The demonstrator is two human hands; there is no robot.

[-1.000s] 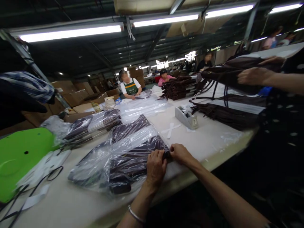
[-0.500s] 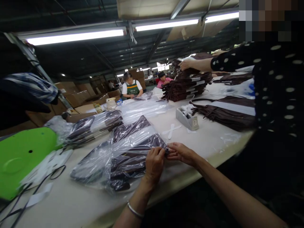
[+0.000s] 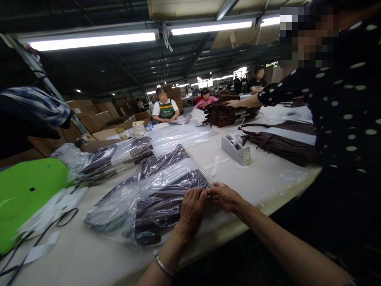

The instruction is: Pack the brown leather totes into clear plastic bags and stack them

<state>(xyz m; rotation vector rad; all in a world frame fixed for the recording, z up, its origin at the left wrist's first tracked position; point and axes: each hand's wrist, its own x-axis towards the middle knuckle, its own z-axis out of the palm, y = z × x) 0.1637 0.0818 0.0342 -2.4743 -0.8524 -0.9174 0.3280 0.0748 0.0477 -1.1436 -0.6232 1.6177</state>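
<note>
A clear plastic bag (image 3: 119, 210) lies on the table in front of me, with a folded dark brown item (image 3: 166, 200) and a pale band inside. My left hand (image 3: 193, 206) has its fingers curled on the bag's right corner, and a bracelet circles that wrist. Just to the right, my right hand (image 3: 224, 196) pinches the same corner between thumb and fingers. The hands are nearly touching. The exact bit of plastic under the fingertips is hidden.
Beyond my hands stands a grey tape dispenser (image 3: 236, 149) beside white strips (image 3: 216, 163). Another wrapped bundle (image 3: 119, 157) and a green panel (image 3: 32, 198) are at left. Brown stacks (image 3: 232, 113) lie farther back. A person in polka dots (image 3: 342, 103) leans in from the right.
My hands stay at the bag's corner, with the right fingers drawn in more tightly. The polka-dot person has leaned forward and lowered a hand onto the brown stack.
</note>
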